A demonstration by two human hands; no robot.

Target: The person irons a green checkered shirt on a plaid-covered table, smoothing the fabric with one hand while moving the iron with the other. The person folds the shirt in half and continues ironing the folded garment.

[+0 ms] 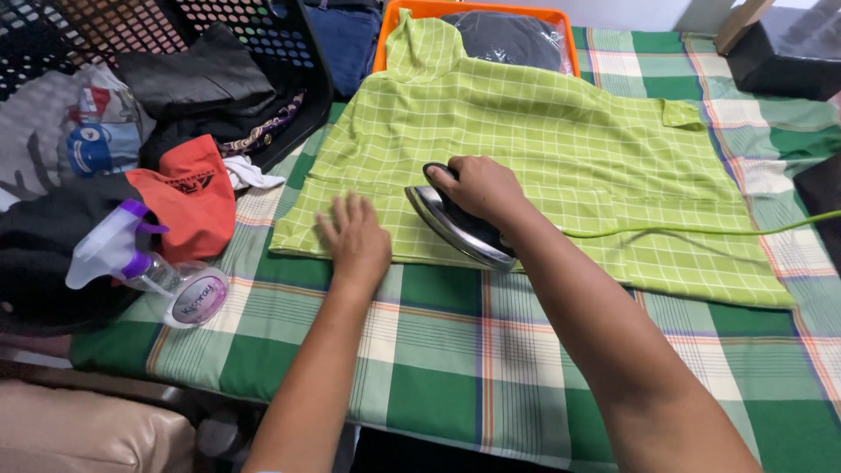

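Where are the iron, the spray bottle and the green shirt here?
iron point(455, 229): head view, on its shiny metal side below the right hand.
spray bottle point(131, 254): head view, on its purple-and-white trigger head.
green shirt point(543, 131): head view, on the flat checked cloth mid-garment.

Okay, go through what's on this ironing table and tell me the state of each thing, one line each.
Green checked shirt: spread flat on the table, collar end up over the orange tray.
Iron: on the shirt's lower edge, gripped.
Right hand: closed on the iron's handle.
Left hand: open, palm flat on the shirt.
Spray bottle: lying on its side.
Black basket: tipped over, clothes spilling out.
Orange tray: holds folded dark clothing.
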